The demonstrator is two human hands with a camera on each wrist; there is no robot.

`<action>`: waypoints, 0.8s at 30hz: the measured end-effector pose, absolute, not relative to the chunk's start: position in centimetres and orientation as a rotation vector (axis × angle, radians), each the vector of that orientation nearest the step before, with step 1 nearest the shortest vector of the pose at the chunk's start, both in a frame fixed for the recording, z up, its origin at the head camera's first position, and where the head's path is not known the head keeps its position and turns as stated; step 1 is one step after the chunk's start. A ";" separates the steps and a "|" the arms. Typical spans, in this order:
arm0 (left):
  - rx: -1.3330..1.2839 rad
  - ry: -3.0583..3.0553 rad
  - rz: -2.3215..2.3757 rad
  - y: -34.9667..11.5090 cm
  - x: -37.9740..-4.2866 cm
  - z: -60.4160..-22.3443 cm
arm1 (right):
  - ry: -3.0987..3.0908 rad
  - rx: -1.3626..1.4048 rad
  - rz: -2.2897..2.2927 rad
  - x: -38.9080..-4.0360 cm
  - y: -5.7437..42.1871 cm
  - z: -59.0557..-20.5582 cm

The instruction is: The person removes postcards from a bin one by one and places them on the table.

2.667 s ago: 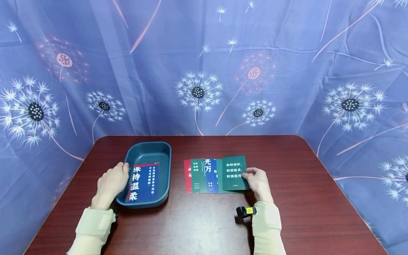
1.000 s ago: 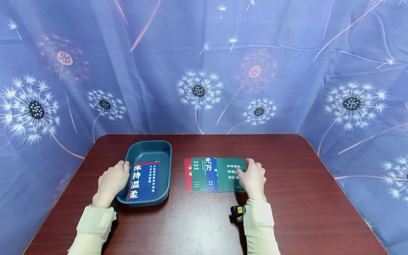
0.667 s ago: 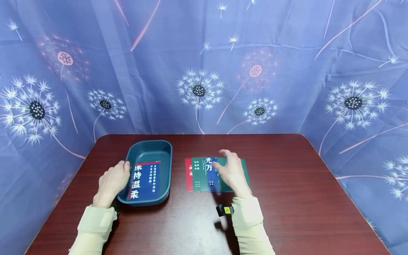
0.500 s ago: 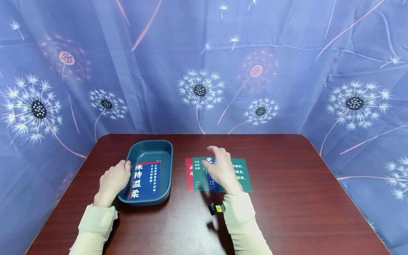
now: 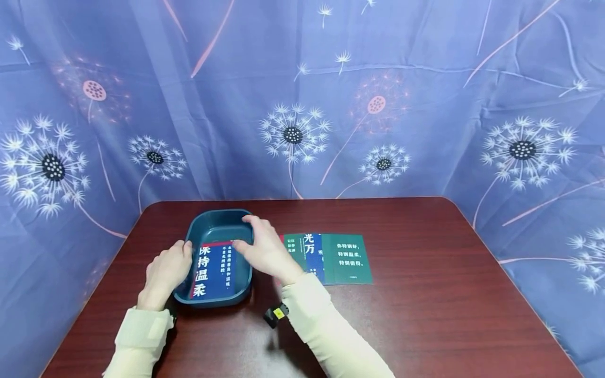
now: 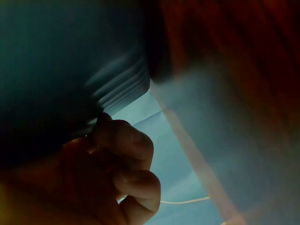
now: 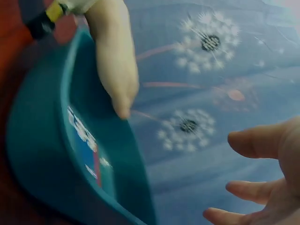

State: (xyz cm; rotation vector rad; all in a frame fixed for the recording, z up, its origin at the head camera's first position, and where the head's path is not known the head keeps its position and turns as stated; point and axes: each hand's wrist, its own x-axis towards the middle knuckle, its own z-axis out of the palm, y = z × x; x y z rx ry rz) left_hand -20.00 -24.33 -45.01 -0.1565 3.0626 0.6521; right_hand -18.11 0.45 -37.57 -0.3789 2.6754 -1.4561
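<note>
- The left hand (image 5: 167, 270) grips the left side of the blue-green tray (image 5: 215, 302), back of the hand up, wrist low and forearm slanting in from the near edge.
- In the dark left wrist view, its fingers (image 6: 136, 140) are curled close against the tray's ridged outer wall.
- The right hand (image 5: 267, 249) reaches across to the left, its forearm running diagonally up from the near right, and hovers over the tray's right rim.
- Its thumb and forefinger are spread well apart with nothing between them; the right wrist view shows the fingertips in the air, apart from the tray.
- Inside the tray, towards its near end, lies a blue card (image 5: 216, 273) with white characters; red shows along its far and left edges.
- To the right of the tray, an overlapping row of cards lies flat on the table: a red card (image 5: 281, 239) at the left end, mostly hidden by the right hand, then a green card (image 5: 292, 245), a blue card with white print (image 5: 313, 258) and a dark green card (image 5: 352, 260) with 3 large lines of characters.
- A small black camera (image 5: 275, 315) with a yellow mark sits at the right wrist.
</note>
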 end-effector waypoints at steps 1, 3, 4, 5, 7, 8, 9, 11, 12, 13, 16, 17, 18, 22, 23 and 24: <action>-0.159 3.065 0.652 -24.3 -20.0 -45.0 | 2.634 -0.356 -1.478 -18.1 -0.1 -37.8; -0.161 3.070 0.654 -24.3 -20.0 -45.0 | 2.558 -0.304 -1.526 -18.3 -1.0 -38.5; -0.159 3.073 0.653 -24.2 -20.0 -45.0 | 2.520 -0.261 -1.557 -18.4 -1.4 -38.9; -0.158 3.073 0.654 -24.2 -20.1 -45.0 | 2.473 -0.213 -1.598 -18.6 -1.8 -39.3; -0.157 3.079 0.650 -24.1 -20.1 -45.0 | 2.387 -0.118 -1.687 -18.8 -2.4 -40.2; -0.158 3.079 0.650 -24.1 -20.1 -45.0 | 2.348 -0.084 -1.737 -19.0 -2.8 -40.5; -0.158 3.078 0.651 -24.1 -20.1 -45.0 | 2.305 -0.052 -1.793 -19.1 -3.1 -40.8; -0.164 3.079 0.653 -24.2 -20.0 -45.1 | 2.226 -0.001 -1.878 -19.3 -3.7 -41.3; -0.168 3.080 0.649 -24.2 -20.0 -45.2 | 2.204 0.013 -1.902 -19.5 -4.1 -41.5; -0.170 3.080 0.648 -24.2 -20.0 -45.2 | 2.185 0.026 -1.918 -19.5 -4.4 -41.7; -0.173 3.070 0.646 -24.3 -20.0 -45.4 | 2.172 0.076 -1.915 -19.6 -5.4 -42.1; -0.175 3.066 0.645 -24.3 -20.0 -45.4 | 2.169 0.102 -1.910 -19.6 -5.6 -42.3; -0.175 3.064 0.641 -24.4 -20.0 -45.5 | 2.172 0.123 -1.902 -19.6 -5.9 -42.4; -0.175 3.060 0.640 -24.5 -20.1 -45.4 | 2.238 0.156 -1.841 -19.5 -6.6 -42.8; -0.177 3.059 0.638 -24.5 -20.1 -45.3 | 2.257 0.159 -1.824 -19.5 -6.7 -42.9; -0.179 3.059 0.637 -24.6 -20.1 -45.3 | 2.271 0.162 -1.811 -19.5 -6.8 -42.9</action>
